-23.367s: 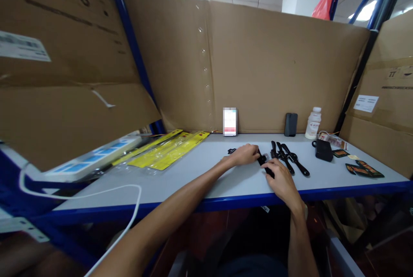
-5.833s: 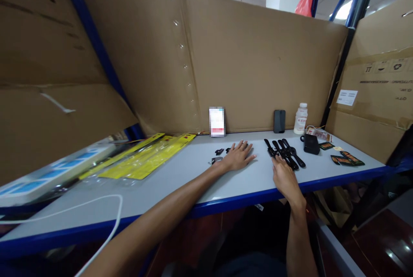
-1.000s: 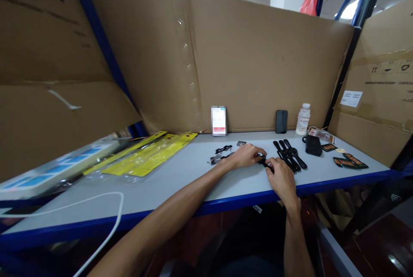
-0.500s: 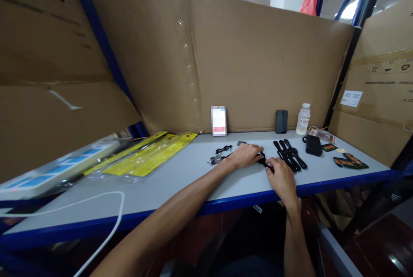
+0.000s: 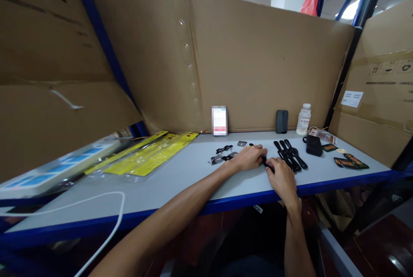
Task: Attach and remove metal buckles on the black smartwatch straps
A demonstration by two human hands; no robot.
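My right hand (image 5: 283,178) grips the near end of a long black plastic piece (image 5: 264,161) just above the table, its thumb and fingers closed. My left hand (image 5: 252,158) is bent over the far part of that piece, its fingers curled and closed on it; they hide most of its shape. A dark tip shows beyond the left knuckles. Left of that hand lie a small metal plate (image 5: 241,143), slim black parts (image 5: 224,149) and a shiny metal part (image 5: 217,159). Several black pieces with rounded middles (image 5: 290,155) lie side by side right of my right hand.
Yellow-backed plastic packs (image 5: 151,156) and a white power strip (image 5: 64,165) lie left. A phone (image 5: 219,121) leans on the cardboard wall (image 5: 258,66). Rightward are a dark box-shaped device (image 5: 282,121), a bottle (image 5: 303,120), a black case (image 5: 312,145) and dark packets (image 5: 351,161).
My left hand has shifted slightly toward me, uncovering more of the metal plate and a dark tip behind the knuckles. My right hand stays almost in place.
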